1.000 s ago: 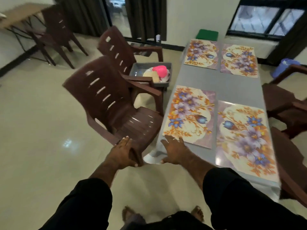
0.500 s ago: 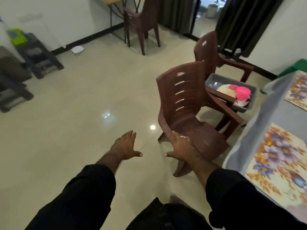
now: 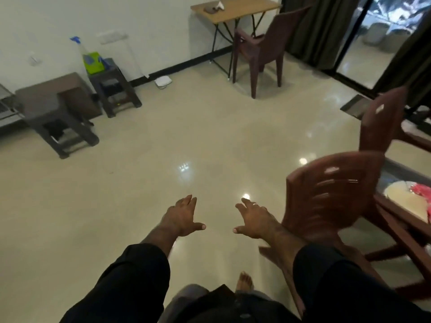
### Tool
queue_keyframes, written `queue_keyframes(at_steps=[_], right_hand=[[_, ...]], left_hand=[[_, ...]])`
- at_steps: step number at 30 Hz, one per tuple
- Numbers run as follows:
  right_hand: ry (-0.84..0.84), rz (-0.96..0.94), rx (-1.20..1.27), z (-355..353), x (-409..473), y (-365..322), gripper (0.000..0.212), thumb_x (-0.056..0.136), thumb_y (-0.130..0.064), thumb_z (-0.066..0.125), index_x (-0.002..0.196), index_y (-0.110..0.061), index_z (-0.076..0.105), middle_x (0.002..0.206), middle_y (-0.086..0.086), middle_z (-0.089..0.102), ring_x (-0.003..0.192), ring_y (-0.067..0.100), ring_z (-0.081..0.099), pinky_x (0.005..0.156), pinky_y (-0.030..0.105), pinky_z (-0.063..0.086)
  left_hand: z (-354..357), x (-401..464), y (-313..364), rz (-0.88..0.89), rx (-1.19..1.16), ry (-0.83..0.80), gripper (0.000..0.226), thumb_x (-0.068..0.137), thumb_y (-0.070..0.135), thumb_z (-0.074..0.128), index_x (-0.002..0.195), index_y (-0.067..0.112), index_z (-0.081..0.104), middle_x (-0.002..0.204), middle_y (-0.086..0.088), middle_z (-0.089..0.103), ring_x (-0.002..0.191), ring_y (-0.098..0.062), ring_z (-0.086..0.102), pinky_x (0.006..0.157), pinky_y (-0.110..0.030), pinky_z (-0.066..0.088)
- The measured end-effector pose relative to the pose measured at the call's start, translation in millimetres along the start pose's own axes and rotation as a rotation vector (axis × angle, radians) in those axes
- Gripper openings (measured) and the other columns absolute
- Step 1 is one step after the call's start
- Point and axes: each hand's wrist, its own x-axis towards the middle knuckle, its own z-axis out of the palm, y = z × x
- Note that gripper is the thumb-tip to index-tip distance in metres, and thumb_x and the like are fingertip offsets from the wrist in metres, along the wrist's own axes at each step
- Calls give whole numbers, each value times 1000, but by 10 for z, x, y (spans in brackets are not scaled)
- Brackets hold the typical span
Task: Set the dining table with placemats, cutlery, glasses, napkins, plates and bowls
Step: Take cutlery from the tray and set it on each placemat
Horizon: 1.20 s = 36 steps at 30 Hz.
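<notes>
Both hands [image 3: 219, 220] have left the chair [image 3: 326, 197], now empty.

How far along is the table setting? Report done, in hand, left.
Done: cannot tell; the dining table is out of view. In hand: nothing; left hand and right hand are open, empty. Left: a plate still lies in the tray beyond the chair.

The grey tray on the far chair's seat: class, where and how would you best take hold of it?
Grip the grey tray by its raised rim with a hand on each side, coming from above, probably; the near chair's backrest blocks a low approach. Much of the tray lies out of frame.
</notes>
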Motion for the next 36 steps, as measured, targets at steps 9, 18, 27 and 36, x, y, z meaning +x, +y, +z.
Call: queue_keyframes(at_steps=[9,18,27,36], right_hand=[[71,60,5,-1402,1871,306,88,92,-69,61,162,-25,28,172,3,16,150,33,36,115,46,41],[118,334,271,-2124,3042,835,84,92,-67,63,158,-25,34,170,4,23,144,31,45,109,46,48],[147,511,402,-2699,3773,2147,86,94,-64,63,161,-22,30,171,4,20,144,31,45,110,45,48],[187,586,359,-3794,4337,3954,85,94,-62,63,161,-22,30,168,3,24,140,33,48,106,47,50]], left_hand=[[-1218,1847,-451,37,-22,-5,112,92,70,66,170,18,6,179,-3,2,163,-26,12,126,-48,31],[-2497,3921,-319,282,192,-92,110,91,67,68,169,18,9,178,-3,6,161,-27,17,124,-50,34],[-3290,5718,1125,516,303,-98,107,93,67,66,170,19,8,178,-2,6,161,-27,18,122,-49,34],[-4271,7177,2559,549,314,-63,106,92,66,69,169,20,12,178,-3,10,160,-28,21,122,-50,36]])
